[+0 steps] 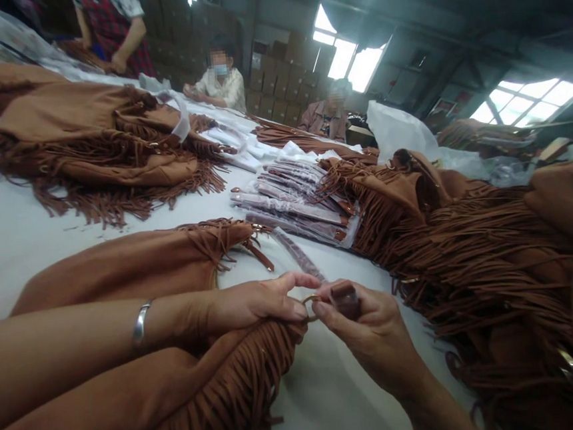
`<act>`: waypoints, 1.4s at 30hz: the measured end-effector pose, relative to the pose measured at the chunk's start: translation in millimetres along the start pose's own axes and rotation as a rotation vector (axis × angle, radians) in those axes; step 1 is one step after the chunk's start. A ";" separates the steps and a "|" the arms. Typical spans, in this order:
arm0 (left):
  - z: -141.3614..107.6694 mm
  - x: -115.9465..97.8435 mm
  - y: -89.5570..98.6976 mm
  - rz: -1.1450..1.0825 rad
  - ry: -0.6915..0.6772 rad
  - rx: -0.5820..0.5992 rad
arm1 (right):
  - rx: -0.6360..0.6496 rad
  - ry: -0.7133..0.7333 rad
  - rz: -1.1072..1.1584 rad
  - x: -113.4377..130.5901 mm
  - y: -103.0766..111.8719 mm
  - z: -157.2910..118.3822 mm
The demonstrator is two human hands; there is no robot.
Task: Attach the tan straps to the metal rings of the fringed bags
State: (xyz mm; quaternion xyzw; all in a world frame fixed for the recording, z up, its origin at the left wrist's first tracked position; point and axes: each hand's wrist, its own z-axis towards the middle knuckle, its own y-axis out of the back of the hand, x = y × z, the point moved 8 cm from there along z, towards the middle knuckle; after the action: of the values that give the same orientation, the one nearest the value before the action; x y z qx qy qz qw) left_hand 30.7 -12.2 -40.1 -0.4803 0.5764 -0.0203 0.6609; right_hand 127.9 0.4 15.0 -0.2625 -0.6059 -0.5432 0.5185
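Observation:
A brown fringed bag (182,398) lies across the near left of the table, its fringe hanging below my wrist. My left hand (269,303) pinches a gold metal ring (310,300) at the bag's end between thumb and fingers. On the other side of the ring, my right hand (363,322) is closed on a dark brown strap (345,299) that is partly curled in its fingers. A strip in clear plastic (297,254) runs away from my hands toward the middle of the table. Whether the strap passes through the ring is hidden by my fingertips.
Plastic-wrapped straps (290,198) lie stacked mid-table. Fringed brown bags are heaped at the right (512,275) and at the back left (84,139). Several people work across the white table (6,226). Cartons (274,79) stand behind them.

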 end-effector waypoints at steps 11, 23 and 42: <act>-4.3 -8.1 -3.5 -0.004 -0.041 -0.004 | -0.078 -0.176 0.604 -35.3 -27.4 -2.5; -9.5 -16.0 6.1 -0.067 -0.014 -0.092 | -0.295 -0.241 0.687 -52.5 13.9 8.3; -1.4 -0.7 9.9 -0.122 -0.020 -0.065 | 0.161 -0.175 0.356 -33.0 0.5 4.8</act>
State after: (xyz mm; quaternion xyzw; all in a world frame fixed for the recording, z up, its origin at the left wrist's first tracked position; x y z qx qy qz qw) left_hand 24.1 -7.3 -45.9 -0.5357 0.5400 -0.0371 0.6481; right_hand 137.4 13.1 -14.3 -0.3692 -0.6341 -0.3683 0.5709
